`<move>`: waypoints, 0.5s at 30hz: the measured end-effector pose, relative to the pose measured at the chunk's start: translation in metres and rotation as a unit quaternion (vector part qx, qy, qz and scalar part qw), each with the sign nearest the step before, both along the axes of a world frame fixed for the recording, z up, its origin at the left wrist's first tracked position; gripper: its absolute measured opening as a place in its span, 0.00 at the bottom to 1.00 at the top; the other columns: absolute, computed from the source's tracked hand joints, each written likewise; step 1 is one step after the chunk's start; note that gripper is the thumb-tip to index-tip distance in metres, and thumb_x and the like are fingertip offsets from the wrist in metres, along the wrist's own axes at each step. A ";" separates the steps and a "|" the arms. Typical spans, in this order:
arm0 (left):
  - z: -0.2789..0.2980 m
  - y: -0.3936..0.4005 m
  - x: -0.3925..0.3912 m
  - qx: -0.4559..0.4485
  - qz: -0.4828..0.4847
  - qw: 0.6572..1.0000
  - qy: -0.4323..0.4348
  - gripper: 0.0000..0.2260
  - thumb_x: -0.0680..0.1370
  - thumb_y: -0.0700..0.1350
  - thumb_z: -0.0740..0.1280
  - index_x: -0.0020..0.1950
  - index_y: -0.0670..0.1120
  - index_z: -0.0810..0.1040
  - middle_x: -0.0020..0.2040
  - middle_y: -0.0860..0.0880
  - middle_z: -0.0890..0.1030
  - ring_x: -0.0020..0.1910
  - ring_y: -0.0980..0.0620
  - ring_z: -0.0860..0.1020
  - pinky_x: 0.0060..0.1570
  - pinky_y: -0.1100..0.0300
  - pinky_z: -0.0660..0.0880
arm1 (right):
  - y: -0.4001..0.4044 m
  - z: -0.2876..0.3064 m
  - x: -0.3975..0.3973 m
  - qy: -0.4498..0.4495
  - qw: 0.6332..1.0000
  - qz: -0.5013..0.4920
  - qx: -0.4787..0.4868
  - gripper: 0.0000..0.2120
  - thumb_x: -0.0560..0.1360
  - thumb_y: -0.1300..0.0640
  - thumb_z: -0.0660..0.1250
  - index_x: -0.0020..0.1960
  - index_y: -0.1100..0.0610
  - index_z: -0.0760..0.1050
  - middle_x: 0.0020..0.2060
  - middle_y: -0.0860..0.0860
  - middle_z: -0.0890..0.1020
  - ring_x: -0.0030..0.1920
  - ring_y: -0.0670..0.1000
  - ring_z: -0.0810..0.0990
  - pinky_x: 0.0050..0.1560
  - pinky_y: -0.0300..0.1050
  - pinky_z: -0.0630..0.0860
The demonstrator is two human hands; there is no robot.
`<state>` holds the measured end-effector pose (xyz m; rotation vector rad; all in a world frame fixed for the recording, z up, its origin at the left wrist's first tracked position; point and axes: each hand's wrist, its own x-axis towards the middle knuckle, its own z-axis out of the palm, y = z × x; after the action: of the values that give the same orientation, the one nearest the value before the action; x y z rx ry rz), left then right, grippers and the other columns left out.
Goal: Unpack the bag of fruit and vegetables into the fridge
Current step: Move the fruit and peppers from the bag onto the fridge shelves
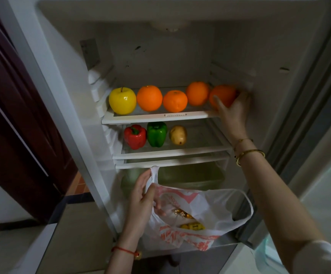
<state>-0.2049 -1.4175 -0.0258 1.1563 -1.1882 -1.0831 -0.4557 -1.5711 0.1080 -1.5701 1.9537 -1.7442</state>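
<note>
While cupping orange [222, 94], right hand [232, 113] outstretched

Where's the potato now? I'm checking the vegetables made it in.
In the head view, the potato sits on the fridge's middle shelf, just right of the green pepper, below the row of oranges.

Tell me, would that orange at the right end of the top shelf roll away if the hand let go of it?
Possibly. The orange is round and sits on a flat shelf, so a nudge could roll it. The neighbouring orange and the fridge wall would probably stop it. Its skin looks smooth, so it may be a little slippery under the right hand.
</note>
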 end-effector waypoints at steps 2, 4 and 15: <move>-0.002 -0.001 0.001 0.002 0.003 1.000 -0.006 0.17 0.81 0.41 0.61 0.62 0.63 0.70 0.66 0.60 0.72 0.69 0.44 0.70 0.68 0.48 0.70 | -0.003 0.002 0.000 0.009 1.000 -0.001 0.002 0.35 0.72 0.43 0.71 0.68 0.64 0.65 0.64 0.60 0.70 0.64 0.59 0.71 0.65 0.53 0.70; -0.003 -0.001 0.002 0.004 0.006 1.000 -0.005 0.18 0.81 0.41 0.62 0.60 0.65 0.70 0.65 0.63 0.72 0.69 0.40 0.71 0.68 0.43 0.70 | -0.005 0.002 -0.001 0.017 1.000 -0.004 0.004 0.36 0.71 0.42 0.71 0.67 0.65 0.66 0.64 0.61 0.71 0.64 0.60 0.71 0.65 0.56 0.70; -0.008 0.015 0.007 0.009 -0.013 1.000 -0.014 0.19 0.81 0.43 0.62 0.70 0.57 0.70 0.63 0.45 0.78 0.57 0.28 0.74 0.51 0.38 0.77 | 0.079 -0.058 0.021 0.062 0.995 0.055 -0.061 0.12 0.78 0.48 0.65 0.51 0.58 0.74 0.42 0.52 0.80 0.39 0.46 0.77 0.43 0.37 0.75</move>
<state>-0.1981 -1.4023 -0.0338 1.1766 -1.2190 -1.1029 -0.4352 -1.4921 0.0497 -1.8319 1.8027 -1.7933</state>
